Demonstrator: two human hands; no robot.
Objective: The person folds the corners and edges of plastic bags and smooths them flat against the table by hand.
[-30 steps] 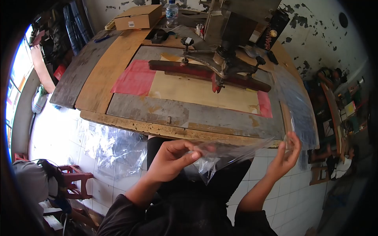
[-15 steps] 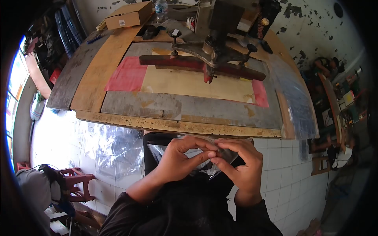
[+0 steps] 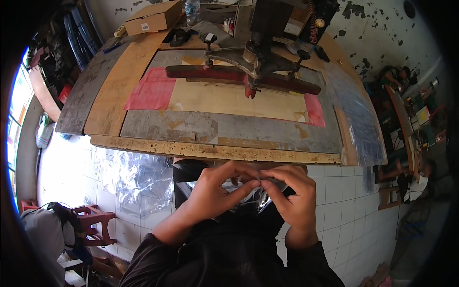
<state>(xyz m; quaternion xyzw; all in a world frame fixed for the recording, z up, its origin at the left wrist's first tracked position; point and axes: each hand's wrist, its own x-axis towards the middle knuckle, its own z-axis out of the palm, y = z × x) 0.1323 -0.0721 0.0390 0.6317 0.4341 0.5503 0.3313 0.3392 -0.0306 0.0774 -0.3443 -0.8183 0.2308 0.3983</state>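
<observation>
Over my lap, just below the table's front edge, my left hand [image 3: 215, 193] pinches a clear plastic sheet [image 3: 239, 205]. My right hand [image 3: 291, 196] pinches the same sheet, its thumb and finger tips meeting those of the left. The sheet hangs under both hands, shiny and creased. Beyond them on the table [image 3: 220, 150], a metal press arm [image 3: 244, 80] with a red and black bar stands over a cream sheet [image 3: 215, 103] with pink ends.
Clear plastic sheets [image 3: 358, 115] lie over the table's right side. A cardboard box [image 3: 153, 18] and a bottle [image 3: 192, 12] stand at the back. Crumpled plastic [image 3: 138, 182] lies on the floor at left, near a red stool [image 3: 95, 222]. People [image 3: 418, 184] are at the right.
My right hand has come in from the right to meet my left hand, and the sheet stretched between them is now gathered at the fingertips. The view has shifted slightly.
</observation>
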